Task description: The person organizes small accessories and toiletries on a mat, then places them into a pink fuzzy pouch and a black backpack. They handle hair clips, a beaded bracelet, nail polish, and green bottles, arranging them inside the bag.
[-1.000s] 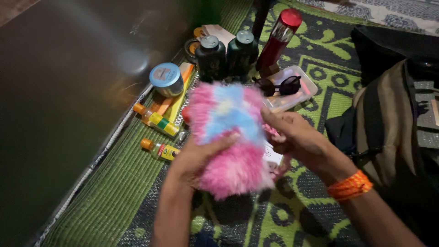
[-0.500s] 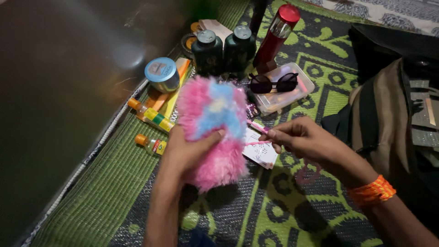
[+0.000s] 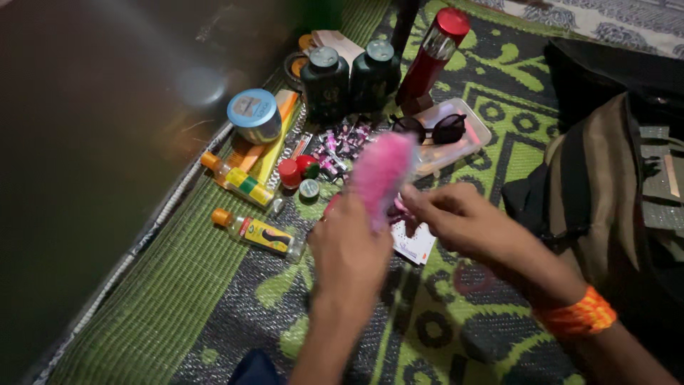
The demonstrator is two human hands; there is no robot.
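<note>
Item: fluffy pink pouch [image 3: 381,171], held edge-on, blurred. L hand [image 3: 349,246] clenched round its lower end; R hand [image 3: 449,217] pinching at its right side, contents unclear. Beyond grip: sunglasses [image 3: 434,130] on tray. Handling underway, pouch not yet set down.

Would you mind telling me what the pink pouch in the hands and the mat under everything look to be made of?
The pink pouch, held by the left hand, looks like fluffy fake fur: its soft outline shows loose fibres. The mat looks like woven plastic: fine ribbed strands in green and grey with a slight sheen.
</note>
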